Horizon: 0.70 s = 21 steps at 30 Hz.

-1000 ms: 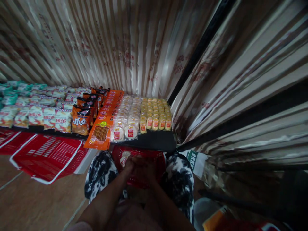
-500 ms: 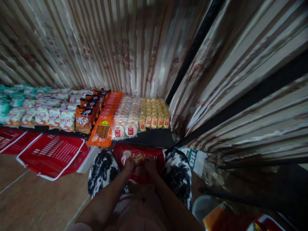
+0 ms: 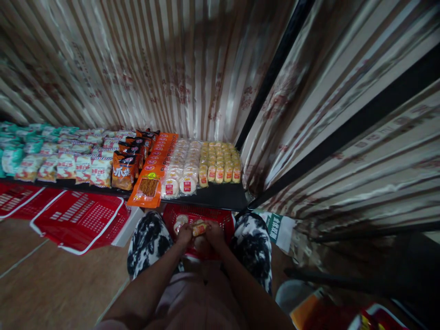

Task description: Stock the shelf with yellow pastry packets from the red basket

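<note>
Between my knees stands a red plastic basket (image 3: 227, 221), with several round, pale wrapped crackers (image 3: 180, 222) in its left part. Above it, my left hand (image 3: 184, 234) and my right hand (image 3: 214, 233) grip the two ends of a small yellow wrapped snack (image 3: 199, 228) with a red and white label. Both hands have their fingers closed. On the shelf in front, rows of similar yellow wrapped snacks (image 3: 220, 162) stand beside rows of white round crackers (image 3: 187, 185) in clear wrappers.
Left along the black shelf (image 3: 215, 196) are an orange snack packet (image 3: 148, 190), dark orange bags (image 3: 123, 170), white bags (image 3: 100, 172) and green bags (image 3: 12, 160). Red baskets (image 3: 82, 220) lie below at left. Black poles (image 3: 271, 75) and a striped curtain (image 3: 192, 68) rise behind.
The yellow snack has turned so its label faces up, still held by both hands. The view has shifted slightly, with the shelf goods at left appearing a little further right.
</note>
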### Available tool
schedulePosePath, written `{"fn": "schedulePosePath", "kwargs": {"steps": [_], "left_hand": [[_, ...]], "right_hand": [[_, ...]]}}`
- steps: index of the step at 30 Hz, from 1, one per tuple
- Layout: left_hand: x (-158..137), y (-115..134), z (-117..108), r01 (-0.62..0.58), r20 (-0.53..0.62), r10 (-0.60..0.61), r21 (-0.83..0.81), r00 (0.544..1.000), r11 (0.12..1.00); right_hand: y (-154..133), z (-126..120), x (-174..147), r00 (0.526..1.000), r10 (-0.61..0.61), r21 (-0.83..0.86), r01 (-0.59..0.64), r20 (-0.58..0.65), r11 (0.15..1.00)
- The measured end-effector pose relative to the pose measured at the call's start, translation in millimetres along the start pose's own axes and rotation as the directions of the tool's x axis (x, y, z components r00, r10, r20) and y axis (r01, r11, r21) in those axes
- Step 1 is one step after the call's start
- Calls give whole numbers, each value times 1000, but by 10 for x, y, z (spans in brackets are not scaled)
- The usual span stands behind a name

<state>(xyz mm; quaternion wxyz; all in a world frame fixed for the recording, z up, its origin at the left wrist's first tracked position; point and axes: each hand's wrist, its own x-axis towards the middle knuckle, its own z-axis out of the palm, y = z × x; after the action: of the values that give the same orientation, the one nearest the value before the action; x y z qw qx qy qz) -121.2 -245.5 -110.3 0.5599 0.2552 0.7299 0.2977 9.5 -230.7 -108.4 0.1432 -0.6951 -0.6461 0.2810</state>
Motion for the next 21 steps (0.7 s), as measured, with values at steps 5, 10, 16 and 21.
{"fn": "schedulePosePath", "kwargs": {"steps": [5,10,16,21], "left_hand": [[33,66,-64,-38,12,38,-33,999,999],[81,103,-103,-112,12,112,-23,994,993],[74,203,-109,-187,25,186,61,982,980],[6,343,-77,-274,50,269,208,962,939]], "right_hand": [[-7,-51,-54,997,-62,-70,66,55,995],[-26,-114,-117,984,-127,-150,145,122,978],[-125,-258,-196,955,-218,-198,258,203,946],[-148,-272,-200,932,-267,-181,314,246,932]]}}
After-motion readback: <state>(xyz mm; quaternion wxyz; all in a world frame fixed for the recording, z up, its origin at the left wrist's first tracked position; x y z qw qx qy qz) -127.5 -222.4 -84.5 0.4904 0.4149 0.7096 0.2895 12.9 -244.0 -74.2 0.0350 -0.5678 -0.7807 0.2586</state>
